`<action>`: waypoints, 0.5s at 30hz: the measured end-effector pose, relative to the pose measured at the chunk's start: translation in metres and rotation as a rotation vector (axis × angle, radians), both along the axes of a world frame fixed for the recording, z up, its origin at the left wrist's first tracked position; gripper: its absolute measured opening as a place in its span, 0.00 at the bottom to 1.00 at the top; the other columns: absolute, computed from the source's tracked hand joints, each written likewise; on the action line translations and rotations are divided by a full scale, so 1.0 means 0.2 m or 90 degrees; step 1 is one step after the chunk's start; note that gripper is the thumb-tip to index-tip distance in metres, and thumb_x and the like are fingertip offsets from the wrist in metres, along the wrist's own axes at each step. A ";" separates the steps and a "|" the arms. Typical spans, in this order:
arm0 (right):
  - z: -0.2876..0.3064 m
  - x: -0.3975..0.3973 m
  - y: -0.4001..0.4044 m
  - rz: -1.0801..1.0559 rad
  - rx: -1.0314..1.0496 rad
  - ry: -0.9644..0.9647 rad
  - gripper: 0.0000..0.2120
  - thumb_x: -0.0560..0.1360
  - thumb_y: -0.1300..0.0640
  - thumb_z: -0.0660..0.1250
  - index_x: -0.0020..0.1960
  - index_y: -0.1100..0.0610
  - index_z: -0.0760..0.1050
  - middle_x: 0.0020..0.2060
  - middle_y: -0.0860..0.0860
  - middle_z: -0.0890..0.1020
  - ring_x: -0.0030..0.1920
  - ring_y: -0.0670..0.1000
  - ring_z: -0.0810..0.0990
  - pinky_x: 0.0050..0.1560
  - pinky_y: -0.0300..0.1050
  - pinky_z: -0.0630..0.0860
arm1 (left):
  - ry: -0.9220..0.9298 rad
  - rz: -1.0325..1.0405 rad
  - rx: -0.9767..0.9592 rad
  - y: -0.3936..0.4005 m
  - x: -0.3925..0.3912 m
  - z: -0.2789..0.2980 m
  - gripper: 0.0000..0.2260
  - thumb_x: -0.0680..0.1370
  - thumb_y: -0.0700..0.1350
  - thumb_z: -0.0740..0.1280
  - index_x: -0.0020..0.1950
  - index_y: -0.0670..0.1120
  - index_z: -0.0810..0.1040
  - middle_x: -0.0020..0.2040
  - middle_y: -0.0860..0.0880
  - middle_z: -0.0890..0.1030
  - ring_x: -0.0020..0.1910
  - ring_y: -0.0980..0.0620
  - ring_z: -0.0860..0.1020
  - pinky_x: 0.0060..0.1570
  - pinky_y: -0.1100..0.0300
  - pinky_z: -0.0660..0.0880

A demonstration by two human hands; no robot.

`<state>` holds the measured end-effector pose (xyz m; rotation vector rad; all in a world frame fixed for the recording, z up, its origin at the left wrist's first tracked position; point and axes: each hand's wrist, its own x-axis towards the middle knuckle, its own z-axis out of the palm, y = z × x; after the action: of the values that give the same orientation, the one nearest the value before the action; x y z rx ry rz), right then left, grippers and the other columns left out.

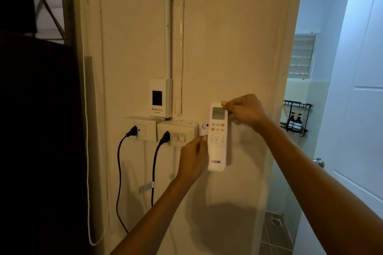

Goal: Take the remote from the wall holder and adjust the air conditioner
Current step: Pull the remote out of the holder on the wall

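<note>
A white remote (217, 147) marked AUX stands upright against the cream wall, its grey screen at the top and coloured buttons below. My right hand (243, 111) pinches its top right corner beside the screen. My left hand (193, 158) grips the remote's left edge at mid height. A small piece of the white wall holder (204, 127) shows just left of the remote; the rest of the holder is hidden behind the remote. The air conditioner is not in view.
Left of the remote are a switch box (178, 131) and a socket box (143, 128), each with a black plug and hanging cable. A white breaker box (160, 97) sits above. A bead cord (88, 151) hangs at left. An open doorway and white door (356, 109) are at right.
</note>
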<state>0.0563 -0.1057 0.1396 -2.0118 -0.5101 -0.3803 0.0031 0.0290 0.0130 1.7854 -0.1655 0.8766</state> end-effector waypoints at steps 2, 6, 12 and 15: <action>-0.01 -0.01 0.01 0.012 0.003 0.008 0.11 0.70 0.46 0.69 0.33 0.51 0.81 0.28 0.48 0.83 0.32 0.49 0.79 0.45 0.54 0.81 | 0.018 -0.038 -0.037 0.00 -0.03 0.03 0.12 0.79 0.46 0.56 0.53 0.45 0.77 0.48 0.50 0.80 0.45 0.53 0.80 0.38 0.70 0.76; -0.02 -0.05 0.01 0.041 0.005 0.026 0.11 0.69 0.45 0.69 0.32 0.49 0.81 0.25 0.45 0.83 0.30 0.47 0.80 0.41 0.50 0.79 | 0.055 -0.089 -0.066 0.01 -0.11 0.05 0.11 0.79 0.48 0.57 0.53 0.48 0.78 0.49 0.50 0.81 0.47 0.53 0.81 0.42 0.64 0.79; -0.05 -0.15 -0.01 0.114 0.027 0.053 0.10 0.71 0.49 0.69 0.43 0.56 0.82 0.30 0.47 0.84 0.27 0.41 0.81 0.27 0.33 0.73 | 0.091 -0.140 -0.075 0.01 -0.29 0.06 0.07 0.77 0.49 0.59 0.46 0.54 0.77 0.44 0.56 0.82 0.39 0.61 0.83 0.33 0.69 0.78; -0.07 -0.21 -0.01 0.164 0.032 0.066 0.12 0.72 0.52 0.68 0.47 0.60 0.82 0.34 0.51 0.85 0.31 0.44 0.83 0.32 0.36 0.78 | 0.100 -0.145 -0.087 0.00 -0.40 0.06 0.06 0.77 0.49 0.60 0.46 0.54 0.77 0.44 0.57 0.82 0.39 0.61 0.83 0.33 0.68 0.78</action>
<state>0.0148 -0.1076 0.1252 -1.8782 -0.6778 -0.1297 -0.0765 0.0283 0.0257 1.6619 -0.1971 0.5694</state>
